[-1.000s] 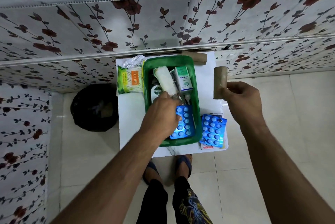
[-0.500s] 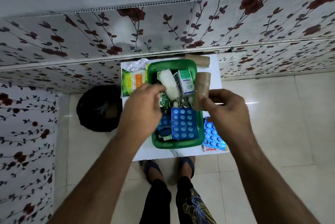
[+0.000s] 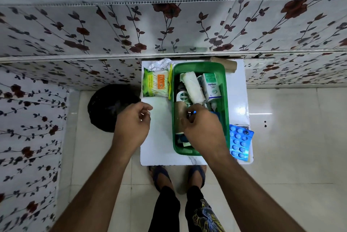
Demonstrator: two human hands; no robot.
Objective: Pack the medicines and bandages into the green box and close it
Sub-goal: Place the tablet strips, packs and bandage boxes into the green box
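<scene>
The green box (image 3: 226,100) stands open on a small white table (image 3: 161,143). Inside lie a white bandage roll (image 3: 192,89), a Dettol bottle (image 3: 183,97) and an Optibex carton (image 3: 212,87). My right hand (image 3: 203,130) is down in the box, fingers closed against a brown bandage roll (image 3: 178,117) lying along the left wall. It hides the blue tablet strips under it. My left hand (image 3: 132,124) hovers over the table left of the box, loosely curled and empty. Blue blister packs (image 3: 240,141) lie on the table right of the box.
A green Tulips cotton-swab pack (image 3: 155,85) and a silvery wrapper (image 3: 159,64) lie left of the box. A second brown roll (image 3: 225,65) lies behind it by the floral wall. A black bag (image 3: 110,106) sits on the floor to the left. My feet stand under the table's front edge.
My right hand carried the brown roll from the right of the table into the box. My left hand let go of the white roll and drew out to the left.
</scene>
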